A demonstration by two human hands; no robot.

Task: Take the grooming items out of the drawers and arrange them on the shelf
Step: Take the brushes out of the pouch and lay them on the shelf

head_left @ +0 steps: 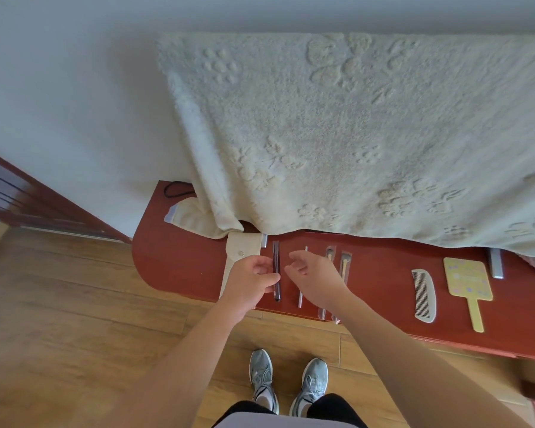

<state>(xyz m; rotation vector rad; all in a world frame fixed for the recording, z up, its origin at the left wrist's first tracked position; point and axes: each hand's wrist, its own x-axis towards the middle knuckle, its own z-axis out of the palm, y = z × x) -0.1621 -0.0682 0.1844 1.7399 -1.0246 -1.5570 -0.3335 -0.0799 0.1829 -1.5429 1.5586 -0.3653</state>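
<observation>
A red-brown shelf (179,267) runs under a hanging cream blanket. On it lie a beige snap pouch (238,251), a dark slim tool (275,261), a thin metal tool (300,296), two packaged brushes (344,264), a silver comb (424,295) and a yellow hand mirror (468,281). My left hand (250,281) pinches the dark slim tool near its middle, over the pouch's right edge. My right hand (314,278) hovers just right of it with loosely curled fingers, holding nothing and covering part of the thin metal tool.
The cream blanket (352,134) drapes over the shelf's back edge. A black hair tie (175,189) and a folded cloth (192,216) lie at the shelf's left end. A metal handle (495,262) sits at right. Wooden floor (74,304) and my shoes (288,384) lie below.
</observation>
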